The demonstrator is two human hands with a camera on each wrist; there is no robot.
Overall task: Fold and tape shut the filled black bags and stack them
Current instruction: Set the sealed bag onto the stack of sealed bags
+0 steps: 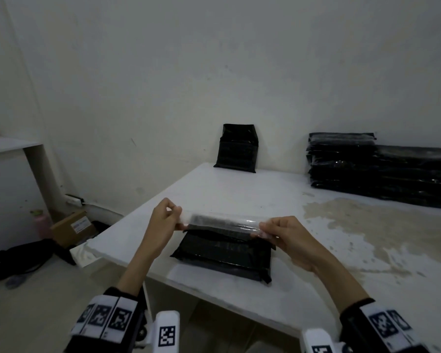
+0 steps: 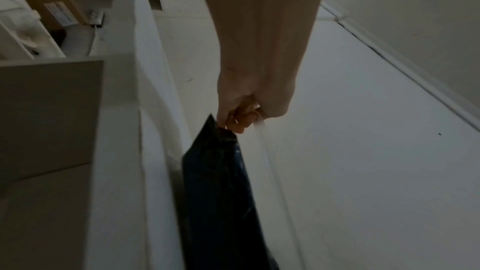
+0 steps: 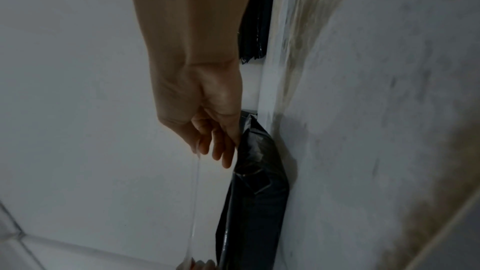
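Dim, flat indoor light, grainy and soft throughout; wrist views darker, blurred, wide-angle stretch at edges.

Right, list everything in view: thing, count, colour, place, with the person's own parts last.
tape strip: one, clear, stretched between both hands above the near bag
near bag: one, black, flat on the table's near edge
leaning bag: one, black, upright against the wall
bag stack: one pile, black, far right of the table
table: one, white, stained on the right
cardboard box: one, brown, floor at left
left hand: pinches the strip's left end
right hand: pinches the strip's right end
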